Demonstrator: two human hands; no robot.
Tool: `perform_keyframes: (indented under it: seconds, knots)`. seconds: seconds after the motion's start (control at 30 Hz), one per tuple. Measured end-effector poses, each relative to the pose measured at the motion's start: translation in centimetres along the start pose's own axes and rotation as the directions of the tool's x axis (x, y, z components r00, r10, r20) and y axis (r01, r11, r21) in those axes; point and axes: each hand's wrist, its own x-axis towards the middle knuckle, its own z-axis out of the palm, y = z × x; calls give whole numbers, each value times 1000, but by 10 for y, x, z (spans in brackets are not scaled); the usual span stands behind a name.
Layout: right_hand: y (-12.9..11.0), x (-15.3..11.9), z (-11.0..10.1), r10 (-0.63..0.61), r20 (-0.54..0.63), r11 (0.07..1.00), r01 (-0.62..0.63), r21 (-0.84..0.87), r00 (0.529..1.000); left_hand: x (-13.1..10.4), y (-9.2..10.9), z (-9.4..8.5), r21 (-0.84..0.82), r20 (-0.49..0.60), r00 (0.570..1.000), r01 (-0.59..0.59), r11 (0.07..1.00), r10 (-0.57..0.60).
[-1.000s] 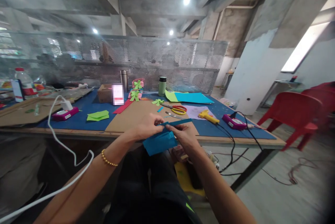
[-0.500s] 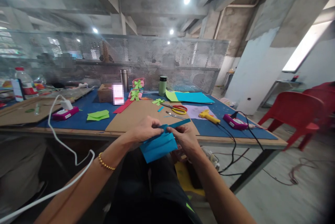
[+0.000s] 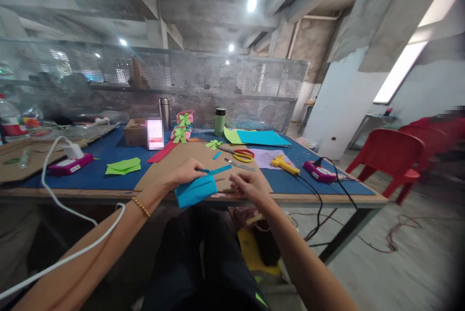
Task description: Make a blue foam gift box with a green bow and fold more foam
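Observation:
My left hand [image 3: 189, 171] is closed on a folded blue paper piece [image 3: 196, 190], pinching its upper edge. A narrow blue strip [image 3: 221, 169] sticks out from it to the right. To the right of the paper, touching nothing I can make out, my right hand [image 3: 249, 186] hovers over the table's front edge with its fingers loosely bent and slightly apart. Just beyond lie a slim metal tool [image 3: 240, 164], scissors [image 3: 242, 155] with red and yellow handles, and a small blue paper scrap [image 3: 217, 155]. Brown cardboard [image 3: 163, 168] lies beneath them.
Right of the cardboard are a yellow glue gun [image 3: 285, 164] and a purple power strip [image 3: 319, 171] with black cables. Green paper [image 3: 123, 166], another purple power strip [image 3: 70, 163] and a white cable [image 3: 45, 170] lie left. A green bottle [image 3: 220, 123] stands behind.
My right hand has let go of the blue paper and drawn apart from it. My left hand still holds the paper, now further left in view. The camera view has shifted slightly right.

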Motion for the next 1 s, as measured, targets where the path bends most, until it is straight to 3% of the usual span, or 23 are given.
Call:
perform_keyframes:
  seconds: [0.07,0.13,0.33,0.43,0.53,0.6,0.87,1.0]
  knots:
    - [12,19,-22,-77,-185,983,43,-181,980,12,-12,-5,36,-24,1000,-12,999,13]
    - [22,38,-41,-126,-262,937,29,-348,957,23,-20,-7,31,-34,999,11,999,-10]
    - [36,61,-88,-215,-335,722,-82,-687,917,35,-29,0,-16,23,990,142,990,-141]
    - [37,54,-114,-239,-331,465,-192,-864,913,32,-28,2,-53,24,988,156,986,-155]
    - [41,44,-135,-135,-354,168,-331,-929,925,28,-24,2,-52,9,984,179,983,-178]
    - [44,38,-141,-58,-356,68,-352,-934,933,28,-24,3,-40,-8,981,194,980,-195]
    - [50,36,-137,-38,-383,31,-382,-924,923,44,-39,10,131,-99,978,194,972,-182]
    - [50,39,-141,-40,-367,16,-367,-930,929,47,-38,7,180,-71,978,208,961,-199]
